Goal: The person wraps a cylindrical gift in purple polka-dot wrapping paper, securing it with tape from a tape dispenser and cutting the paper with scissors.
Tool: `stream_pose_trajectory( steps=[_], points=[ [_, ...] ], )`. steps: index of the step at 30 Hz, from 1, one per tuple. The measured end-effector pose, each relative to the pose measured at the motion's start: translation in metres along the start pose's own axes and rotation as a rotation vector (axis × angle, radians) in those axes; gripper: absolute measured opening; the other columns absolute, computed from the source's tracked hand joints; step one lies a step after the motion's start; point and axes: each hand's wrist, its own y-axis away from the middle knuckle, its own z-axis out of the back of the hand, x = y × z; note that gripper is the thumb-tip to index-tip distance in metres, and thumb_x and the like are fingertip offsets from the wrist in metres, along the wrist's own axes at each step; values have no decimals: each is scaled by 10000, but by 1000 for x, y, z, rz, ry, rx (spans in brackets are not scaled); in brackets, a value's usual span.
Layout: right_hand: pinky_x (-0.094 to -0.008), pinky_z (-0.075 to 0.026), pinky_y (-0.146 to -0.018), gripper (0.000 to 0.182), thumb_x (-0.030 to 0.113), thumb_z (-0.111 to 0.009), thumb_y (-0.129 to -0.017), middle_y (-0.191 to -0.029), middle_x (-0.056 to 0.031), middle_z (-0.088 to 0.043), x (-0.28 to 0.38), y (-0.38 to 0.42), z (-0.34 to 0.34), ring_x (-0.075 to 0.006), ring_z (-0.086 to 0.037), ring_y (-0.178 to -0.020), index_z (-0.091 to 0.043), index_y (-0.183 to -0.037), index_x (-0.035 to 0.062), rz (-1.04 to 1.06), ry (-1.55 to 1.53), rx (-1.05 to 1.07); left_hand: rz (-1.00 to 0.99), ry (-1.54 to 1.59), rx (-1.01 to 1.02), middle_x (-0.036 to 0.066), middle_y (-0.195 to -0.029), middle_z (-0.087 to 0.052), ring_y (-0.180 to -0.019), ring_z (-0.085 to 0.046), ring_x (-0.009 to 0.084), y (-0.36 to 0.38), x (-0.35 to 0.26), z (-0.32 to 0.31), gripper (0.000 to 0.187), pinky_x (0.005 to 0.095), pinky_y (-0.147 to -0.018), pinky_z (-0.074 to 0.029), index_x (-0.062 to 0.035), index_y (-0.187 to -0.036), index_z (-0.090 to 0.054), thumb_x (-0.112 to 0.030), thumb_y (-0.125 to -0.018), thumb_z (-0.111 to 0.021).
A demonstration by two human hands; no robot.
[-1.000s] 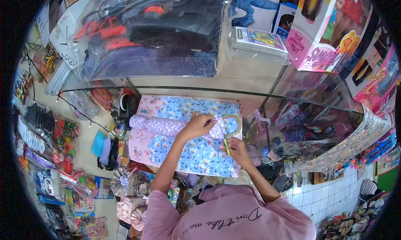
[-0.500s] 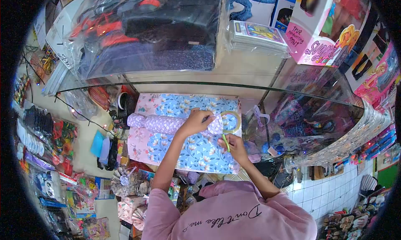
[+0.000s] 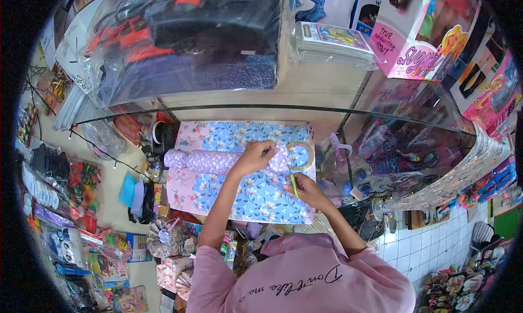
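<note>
A long parcel wrapped in lilac floral paper [image 3: 210, 162] lies across blue and pink floral sheets [image 3: 256, 201]. My left hand [image 3: 255, 158] rests over the parcel's right part, its fingers closed on the paper near that end. My right hand [image 3: 306, 192] is just below the same end, closed around a slim lime-green tool [image 3: 294, 185]. The tool points up toward the paper's edge; its tip is too small to make out. A roll of tape [image 3: 310, 156] lies on the blue sheet beside the parcel's right end.
A glass shelf edge [image 3: 261, 108] runs across just beyond the sheets. Above it are a plastic-covered bag [image 3: 190, 51], a stack of cards [image 3: 335, 40] and a pink doll box [image 3: 408, 46]. Lilac glasses [image 3: 340, 147] are behind the glass at right.
The green tool has turned a little in my right hand and now looks straighter and thinner. My left hand stays on the parcel, whose right end has shifted slightly.
</note>
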Motion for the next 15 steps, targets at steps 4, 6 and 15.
stream_pose_trajectory(
  steps=[4,6,15],
  points=[
    [-330,-437,-731,446,363,-675,-799,-875,-155,-580,26,-4,9,-197,-539,-814,-541,-956,-32,-68,10,44,-5,26,31,147,-568,-506,-535,-499,266,2,2,-1,247,372,-635,-389,0,-724,-557,-210,-854,-561],
    [-328,-437,-722,423,351,-674,-804,-873,-141,-582,24,-6,6,-183,-533,-808,-552,-959,-24,-32,-66,23,-52,15,-4,153,-568,-506,-531,-499,273,3,3,-3,245,373,-616,-391,4,-716,-556,-204,-845,-569],
    [-201,-377,-523,222,226,-643,-852,-682,33,-512,23,-4,-3,-37,-451,-601,-591,-877,12,-21,-179,-59,-48,78,-51,160,-604,-543,-532,-516,257,5,10,-6,215,358,-562,-411,17,-728,-578,-175,-823,-590]
  ],
)
